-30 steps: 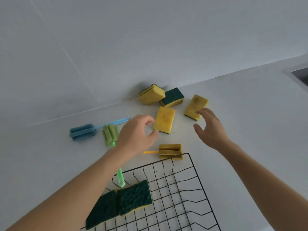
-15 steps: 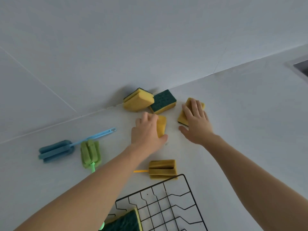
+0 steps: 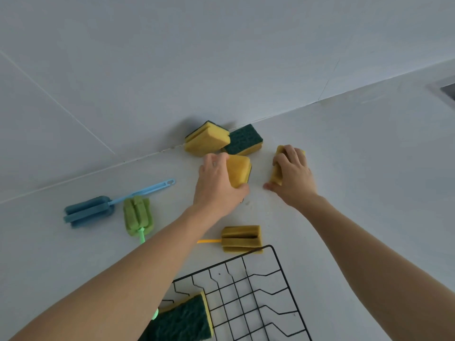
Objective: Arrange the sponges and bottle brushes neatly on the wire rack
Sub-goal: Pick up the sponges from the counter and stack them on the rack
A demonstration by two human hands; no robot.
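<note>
My left hand (image 3: 216, 183) grips a yellow sponge (image 3: 238, 169) and tilts it up off the counter. My right hand (image 3: 293, 174) is closed on another yellow sponge (image 3: 276, 172), also tipped on edge. Two more sponges lie by the wall: one yellow side out (image 3: 206, 140), one green side up (image 3: 243, 140). A black wire rack (image 3: 278, 262) sits near me with a green-topped sponge (image 3: 183, 321) on it. Three bottle brushes lie on the counter: blue (image 3: 88, 211), green (image 3: 136, 215) and yellow (image 3: 241, 238).
The white counter (image 3: 369, 180) meets a white wall (image 3: 221, 57) just behind the sponges. A dark sink corner (image 3: 449, 91) shows at the far right. The green brush handle runs under my left forearm.
Both hands reached forward onto the two nearest yellow sponges, closed on them and tipped them up off the counter. The view shifted so the rack sits lower in frame.
</note>
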